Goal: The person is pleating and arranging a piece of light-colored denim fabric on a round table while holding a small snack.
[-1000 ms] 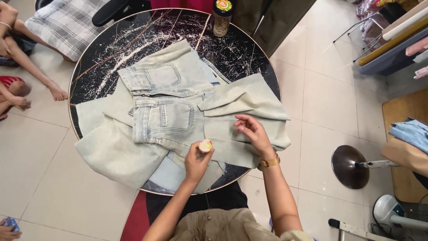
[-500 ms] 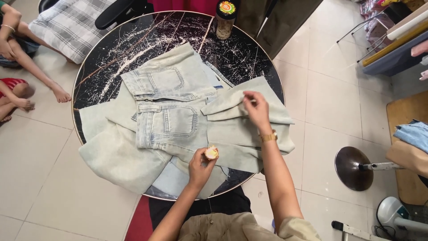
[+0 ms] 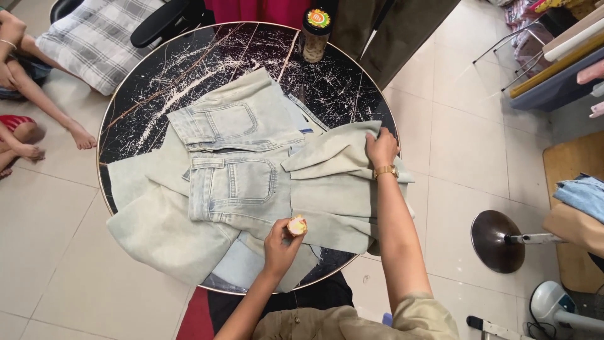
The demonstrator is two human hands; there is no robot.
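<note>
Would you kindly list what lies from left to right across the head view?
Bare foot → jeans pocket → left hand → right hand → round stand base → folded blue cloth.

A round black marble-patterned table (image 3: 189, 69) carries pale folded jeans (image 3: 245, 170) and a lidded jar (image 3: 313, 28).
</note>
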